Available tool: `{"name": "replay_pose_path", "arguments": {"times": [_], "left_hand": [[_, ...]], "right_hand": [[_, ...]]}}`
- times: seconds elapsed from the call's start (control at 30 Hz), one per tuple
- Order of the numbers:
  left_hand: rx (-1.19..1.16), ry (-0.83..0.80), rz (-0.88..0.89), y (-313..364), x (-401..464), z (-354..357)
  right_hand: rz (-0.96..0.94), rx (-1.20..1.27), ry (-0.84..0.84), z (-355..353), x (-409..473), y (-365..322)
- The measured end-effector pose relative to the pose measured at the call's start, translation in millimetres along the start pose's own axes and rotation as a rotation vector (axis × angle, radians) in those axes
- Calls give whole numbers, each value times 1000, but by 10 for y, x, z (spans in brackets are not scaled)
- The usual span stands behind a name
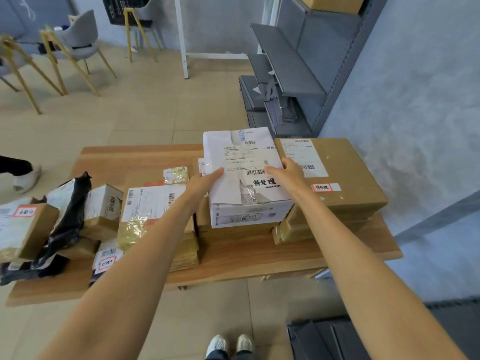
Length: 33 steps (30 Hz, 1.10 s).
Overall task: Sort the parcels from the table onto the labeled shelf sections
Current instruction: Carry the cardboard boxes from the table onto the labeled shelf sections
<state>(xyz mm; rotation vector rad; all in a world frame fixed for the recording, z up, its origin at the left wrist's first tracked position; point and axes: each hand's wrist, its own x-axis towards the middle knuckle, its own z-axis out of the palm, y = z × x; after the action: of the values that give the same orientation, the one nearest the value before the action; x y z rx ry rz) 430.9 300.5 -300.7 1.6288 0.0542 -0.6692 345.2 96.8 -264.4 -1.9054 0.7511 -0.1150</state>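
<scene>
Parcels crowd the wooden table (233,258) in the head view, the only view you have. Your left hand (201,184) and right hand (284,171) hold the white box (249,175) by its left and right sides, thumbs lying on its label-covered top; whether the fingers curl beneath it cannot be seen. The box sits on a brown carton, just beside the large brown box (337,172) on its right. A handwritten tag marks its top, and a similar red-framed tag sits on the large brown box.

The grey shelf (291,71) stands well apart, beyond the table's far right corner.

Your risks, as I judge them: loose paper and peeling tape on the top could let your thumbs slip as you lift. Dragging the box sideways could nudge the stack beneath it. Read the tag carefully, since the shelf section labels are not legible from here and a misread sends it wrong.
</scene>
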Motion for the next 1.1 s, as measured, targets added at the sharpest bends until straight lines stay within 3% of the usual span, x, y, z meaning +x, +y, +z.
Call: {"name": "replay_pose_path", "arguments": {"times": [0.27,0.47,0.63,1.1], "left_hand": [[-183,-75,-53,-77,-16,92],[-244,-138,-17,-5,-70,-33],[-243,-74,21,218,-138,-144],[-223,-143,343,1334,-479,-42]], "right_hand": [[3,-72,-30,22,110,42],[-47,125,-56,64,47,99],[-62,329,-134,83,46,21],[-175,598,-180,-534,-61,-932]]}}
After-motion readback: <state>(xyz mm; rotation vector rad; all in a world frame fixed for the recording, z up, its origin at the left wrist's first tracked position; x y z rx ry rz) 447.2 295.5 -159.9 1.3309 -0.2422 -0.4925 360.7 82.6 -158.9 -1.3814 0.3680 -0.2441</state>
